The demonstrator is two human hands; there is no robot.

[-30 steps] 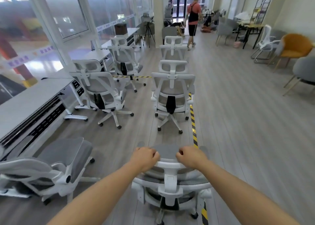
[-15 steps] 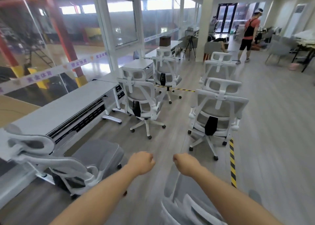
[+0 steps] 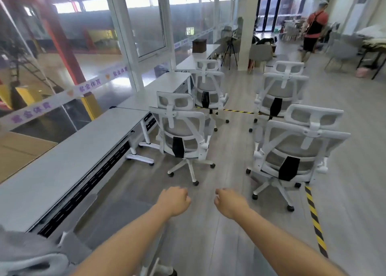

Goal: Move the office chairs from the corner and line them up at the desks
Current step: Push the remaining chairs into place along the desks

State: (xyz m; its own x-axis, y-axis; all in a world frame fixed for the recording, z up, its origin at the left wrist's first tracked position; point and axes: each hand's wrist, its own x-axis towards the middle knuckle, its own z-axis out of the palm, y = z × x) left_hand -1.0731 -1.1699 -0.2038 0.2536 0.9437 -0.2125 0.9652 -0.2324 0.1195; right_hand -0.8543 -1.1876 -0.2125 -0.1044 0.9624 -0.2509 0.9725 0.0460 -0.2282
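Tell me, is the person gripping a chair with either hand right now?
No: the left hand and right hand are loosely curled in the air above bare floor, touching none of the chairs.

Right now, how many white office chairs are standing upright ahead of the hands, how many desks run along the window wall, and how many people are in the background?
White office chairs standing ahead: 4
Desks along the window: 3
People in the background: 1
Total: 8
A further grey seat at the lower left edge is not counted.
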